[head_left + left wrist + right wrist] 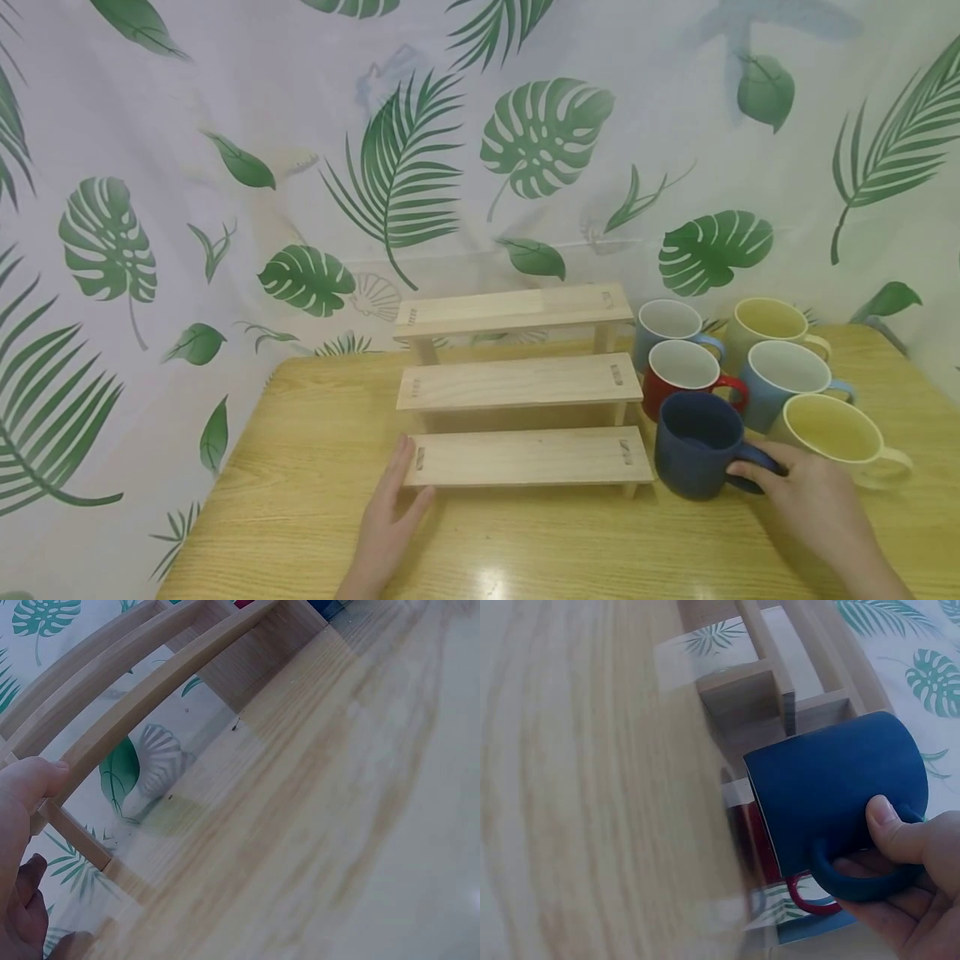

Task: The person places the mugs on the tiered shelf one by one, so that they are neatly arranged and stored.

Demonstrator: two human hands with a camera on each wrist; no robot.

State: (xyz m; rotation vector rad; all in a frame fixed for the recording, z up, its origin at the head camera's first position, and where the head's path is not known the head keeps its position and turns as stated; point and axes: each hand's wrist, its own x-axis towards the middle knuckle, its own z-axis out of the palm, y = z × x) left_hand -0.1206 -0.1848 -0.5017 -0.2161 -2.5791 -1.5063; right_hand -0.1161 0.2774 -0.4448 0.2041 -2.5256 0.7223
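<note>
My right hand [817, 500] grips a dark blue mug [693, 467] by its handle, with the thumb pressed against it. The mug is upright, its base close to the tabletop, just off the right end of the lowest step. In the right wrist view the mug's side [832, 787] hides part of a red mug [754, 840]. My left hand [386, 508] touches the left end of a three-step wooden rack [525, 458]. Its fingers lie along that end, and the thumb is at the front corner. In the left wrist view the thumb overlaps the step's front edge [97, 754].
Behind the dark blue mug stand a red mug [678, 371], light blue mugs [667, 321] and yellow mugs [832, 429], packed close together. All three steps are bare. Leaf-patterned cloth [225, 275] hangs behind the wooden table [300, 500].
</note>
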